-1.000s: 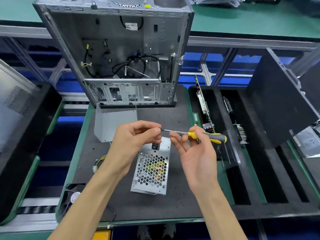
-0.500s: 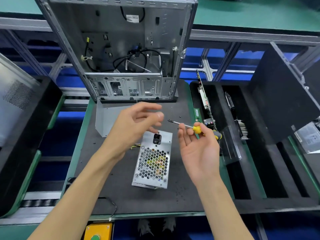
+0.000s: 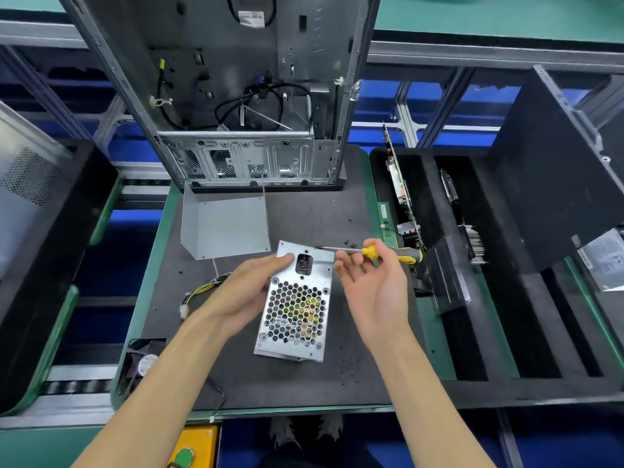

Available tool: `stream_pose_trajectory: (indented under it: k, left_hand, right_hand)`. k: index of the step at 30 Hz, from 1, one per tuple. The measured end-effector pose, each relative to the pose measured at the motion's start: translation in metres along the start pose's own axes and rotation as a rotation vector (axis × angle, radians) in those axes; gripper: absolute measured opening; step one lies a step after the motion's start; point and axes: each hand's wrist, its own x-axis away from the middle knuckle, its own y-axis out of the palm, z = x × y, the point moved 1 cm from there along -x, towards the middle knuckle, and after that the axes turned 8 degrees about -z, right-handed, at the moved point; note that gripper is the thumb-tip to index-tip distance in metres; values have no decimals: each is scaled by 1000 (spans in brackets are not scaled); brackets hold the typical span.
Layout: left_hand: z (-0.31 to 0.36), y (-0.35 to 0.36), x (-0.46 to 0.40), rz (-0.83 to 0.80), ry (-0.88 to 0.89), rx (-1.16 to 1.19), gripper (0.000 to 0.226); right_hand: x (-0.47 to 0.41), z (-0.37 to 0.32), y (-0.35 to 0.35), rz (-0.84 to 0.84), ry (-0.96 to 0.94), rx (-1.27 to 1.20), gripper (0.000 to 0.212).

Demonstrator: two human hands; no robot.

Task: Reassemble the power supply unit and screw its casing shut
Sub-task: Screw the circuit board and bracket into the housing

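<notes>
The open computer case (image 3: 233, 96) stood upright at the back of the counter (image 3: 314, 383), its bare metal interior facing the camera with black cables looped inside. To the right, a black foam tray (image 3: 506, 332) with long slots held circuit boards (image 3: 400, 190) on edge, and a dark side panel (image 3: 553, 170) leaned tilted over its far end. A bent sheet-metal cover (image 3: 224, 224) lay on the dark mat just in front of the case.

The power supply unit (image 3: 295, 309) rested near the middle of the counter, its honeycomb grille and black power socket facing up, with a bundle of yellow and black wires (image 3: 202, 292) trailing out to its left. A small black fan (image 3: 143, 363) sat at the counter's near left corner.

The left hand (image 3: 243, 292) lay against the unit's left edge, fingers fairly straight, fingertips touching the top plate just beside the socket. The right hand (image 3: 371, 285) hovered palm up just right of the unit, its fingers mostly relaxed, while the thumb and forefinger pinched a screwdriver (image 3: 388, 254) with a yellow and grey handle; its shaft pointed left over the unit's far right corner. A few small black screws (image 3: 351, 245) lay on the mat just beyond the shaft.
</notes>
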Motion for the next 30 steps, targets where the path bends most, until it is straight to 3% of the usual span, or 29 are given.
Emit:
stream_pose_trajectory:
  k: [9, 14, 19, 30]
  left_hand:
    - [9, 3, 1, 109, 38, -110, 26]
    - [15, -2, -4, 95, -1, 5, 23]
    - [22, -6, -7, 48, -35, -76, 19]
    - [19, -11, -10, -19, -58, 89, 28]
  right_hand:
    - [-5, 7, -1, -13, 15, 25, 23]
    - [-5, 7, -2, -20, 28, 53, 20]
    - [-6, 5, -3, -19, 27, 55, 19]
    - [-6, 3, -2, -27, 4, 111, 19]
